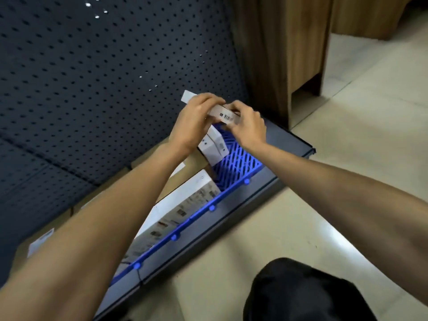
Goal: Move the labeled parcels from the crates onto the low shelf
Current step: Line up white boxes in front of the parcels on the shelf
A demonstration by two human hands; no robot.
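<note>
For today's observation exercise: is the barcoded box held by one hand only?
No: the left hand and the right hand both grip the barcoded box.

On my feed a dark perforated back panel (92, 77) fills everything from nine to twelve o'clock, its small holes in even rows, with a few bright specks near the top. At one o'clock I see a wood-grain cabinet (278, 54) standing on the pale tiled floor (370, 135), with a shadowed gap at its base. A second wooden unit (370, 15) sits behind it toward two o'clock. A white glare (301, 232) lies on the tiles at four o'clock, and a black garment (301, 295) bulges in at five.
</note>
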